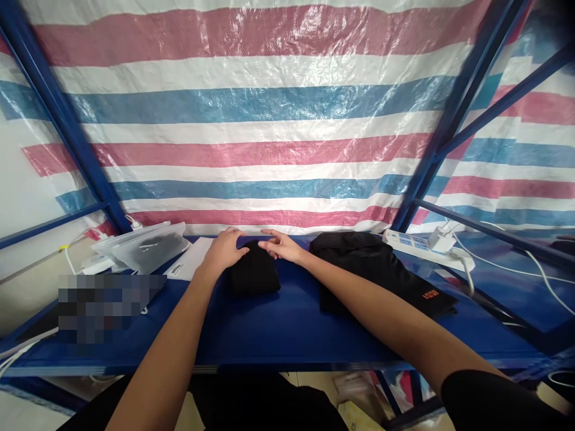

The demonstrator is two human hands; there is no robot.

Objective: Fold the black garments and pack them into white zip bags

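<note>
A small folded black cloth bundle (254, 274) lies on the blue metal tabletop (269, 335), in front of me. My left hand (226, 248) is at its upper left corner, fingers curved and thumb apart from them, with the thumb tip at the cloth's edge. At the upper right corner is my right hand (284, 245), its index finger stretched out and its thumb pointing left over the cloth. Neither hand is closed round the bundle. Beneath my right forearm, a larger black garment (359, 254) with orange lettering is spread out, partly hidden by the arm.
A power strip (415, 245) with plugs and white cables sits at the back right. White paper (191, 258), a translucent pouch (153, 245) and a blurred-out dark item (112, 308) are on the left. Blue frame posts (417, 179) stand before a striped plastic sheet (269, 131).
</note>
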